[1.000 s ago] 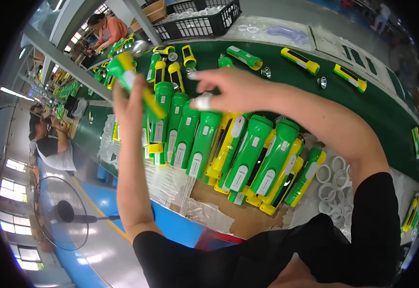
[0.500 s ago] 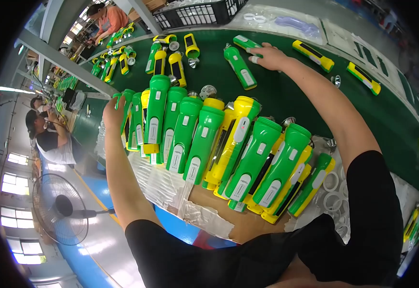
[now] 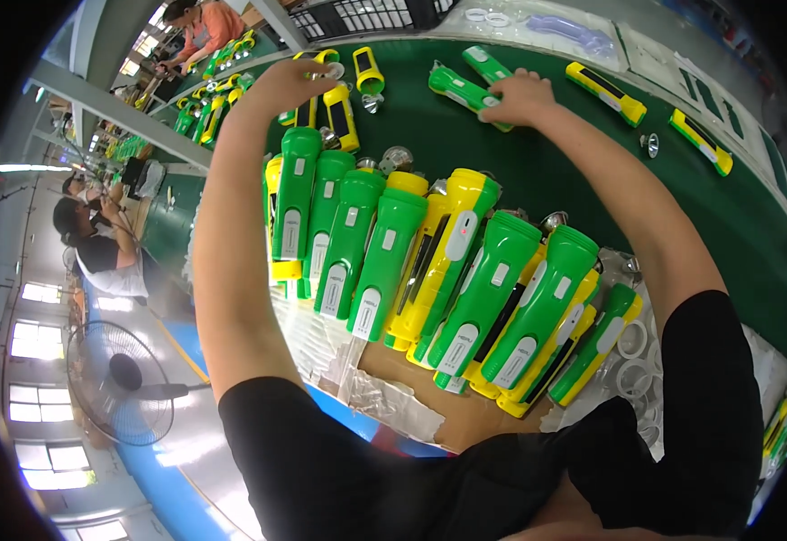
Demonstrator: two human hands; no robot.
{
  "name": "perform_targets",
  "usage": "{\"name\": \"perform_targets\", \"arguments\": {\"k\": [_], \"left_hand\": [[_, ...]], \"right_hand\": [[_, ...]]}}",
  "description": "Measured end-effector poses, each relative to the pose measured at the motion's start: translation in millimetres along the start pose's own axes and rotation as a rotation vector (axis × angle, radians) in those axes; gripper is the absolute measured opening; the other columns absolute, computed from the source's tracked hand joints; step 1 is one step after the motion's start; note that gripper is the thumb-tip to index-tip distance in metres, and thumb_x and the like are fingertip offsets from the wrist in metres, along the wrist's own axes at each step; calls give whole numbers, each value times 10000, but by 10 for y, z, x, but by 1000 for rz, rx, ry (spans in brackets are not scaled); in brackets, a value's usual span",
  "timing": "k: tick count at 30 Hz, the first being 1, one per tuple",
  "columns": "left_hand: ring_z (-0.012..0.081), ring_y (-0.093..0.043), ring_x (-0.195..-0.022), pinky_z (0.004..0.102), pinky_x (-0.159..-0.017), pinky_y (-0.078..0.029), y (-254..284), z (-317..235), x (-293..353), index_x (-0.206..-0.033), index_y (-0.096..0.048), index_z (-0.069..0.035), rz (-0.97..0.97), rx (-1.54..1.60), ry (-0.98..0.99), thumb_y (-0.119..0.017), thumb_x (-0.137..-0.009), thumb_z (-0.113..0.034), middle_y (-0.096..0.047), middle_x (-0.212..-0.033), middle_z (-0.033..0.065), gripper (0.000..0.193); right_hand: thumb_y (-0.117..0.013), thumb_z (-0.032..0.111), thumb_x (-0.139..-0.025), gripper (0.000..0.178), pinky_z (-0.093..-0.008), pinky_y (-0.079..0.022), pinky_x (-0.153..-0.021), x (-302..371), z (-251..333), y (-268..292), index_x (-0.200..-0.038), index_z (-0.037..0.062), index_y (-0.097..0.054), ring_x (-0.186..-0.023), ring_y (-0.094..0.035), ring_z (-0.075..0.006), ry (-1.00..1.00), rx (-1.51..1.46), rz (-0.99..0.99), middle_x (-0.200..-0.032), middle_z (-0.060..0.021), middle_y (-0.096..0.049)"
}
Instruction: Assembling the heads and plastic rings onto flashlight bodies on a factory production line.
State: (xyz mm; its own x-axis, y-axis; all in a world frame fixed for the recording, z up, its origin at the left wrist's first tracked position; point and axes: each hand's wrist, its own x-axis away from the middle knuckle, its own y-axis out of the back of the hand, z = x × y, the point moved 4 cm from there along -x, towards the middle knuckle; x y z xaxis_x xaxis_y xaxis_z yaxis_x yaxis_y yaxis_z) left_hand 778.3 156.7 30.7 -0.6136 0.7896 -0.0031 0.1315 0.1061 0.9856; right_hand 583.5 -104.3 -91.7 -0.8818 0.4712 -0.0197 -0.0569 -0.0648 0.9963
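Observation:
My right hand [image 3: 521, 96] is beyond the row, its fingers closed on the lower end of a green flashlight [image 3: 462, 87] lying on the green table. Another green flashlight [image 3: 486, 63] lies just behind that one. My left hand [image 3: 289, 88] is at the far left, over a few yellow and green flashlights, its fingers stretched out near a yellow flashlight [image 3: 342, 117]. It partly hides the pieces beneath it. In front of me, green flashlights [image 3: 350, 243] and a yellow flashlight [image 3: 447, 257] are stacked in a slanting row, heads facing away.
Two yellow-and-green flashlights [image 3: 605, 93] lie at the far right near a loose silver reflector [image 3: 649, 145]. Clear rings [image 3: 632, 379] sit by my right arm. A black crate [image 3: 371, 18] stands at the back, and a standing fan [image 3: 123, 379] at left. Co-workers sit farther left.
My left hand has moved up and right from the row's left end to the flashlights behind it. My right hand has shifted nearer, and the green flashlight by it has swung beside the other.

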Motion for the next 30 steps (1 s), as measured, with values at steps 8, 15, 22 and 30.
{"name": "perform_targets", "arguments": {"k": [8,15,22,30], "left_hand": [[275,-606,-1129,403,-952,-479,-808,-235,-389,-1267,-629,-243,450,-576,174,-608,-880,-439,-638,-1251,33,435],[296,-570,-1204,431,-994,-462,-1240,-136,-474,-1251,-634,-139,537,-512,213,-690,-820,-477,-601,-1310,95,551],[305,-644,-1079,419,-905,-521,-961,-106,-603,-1133,-691,-150,72,-342,372,-615,-816,-274,-674,-1166,122,349],[275,-692,-837,378,-746,-528,164,754,768,-1319,-526,-226,-360,-127,185,-652,-832,-261,-704,-914,137,504]], "right_hand": [[-736,492,-616,594,-424,-447,-877,790,-624,149,-1087,133,-695,-1040,-563,-339,162,-94,122,-1114,-175,-555],[-772,383,-609,562,-456,-433,-864,1410,-1153,217,-1079,93,-668,-1024,-536,-365,229,-76,147,-1067,-176,-503],[-770,359,-614,592,-475,-399,-962,1336,-1148,149,-1116,68,-651,-1134,-492,-419,152,-175,318,-1195,-240,-482],[-780,330,-612,595,-428,-419,-973,1361,-1178,158,-1109,37,-634,-1158,-482,-418,119,-233,309,-1164,-253,-491]]}}
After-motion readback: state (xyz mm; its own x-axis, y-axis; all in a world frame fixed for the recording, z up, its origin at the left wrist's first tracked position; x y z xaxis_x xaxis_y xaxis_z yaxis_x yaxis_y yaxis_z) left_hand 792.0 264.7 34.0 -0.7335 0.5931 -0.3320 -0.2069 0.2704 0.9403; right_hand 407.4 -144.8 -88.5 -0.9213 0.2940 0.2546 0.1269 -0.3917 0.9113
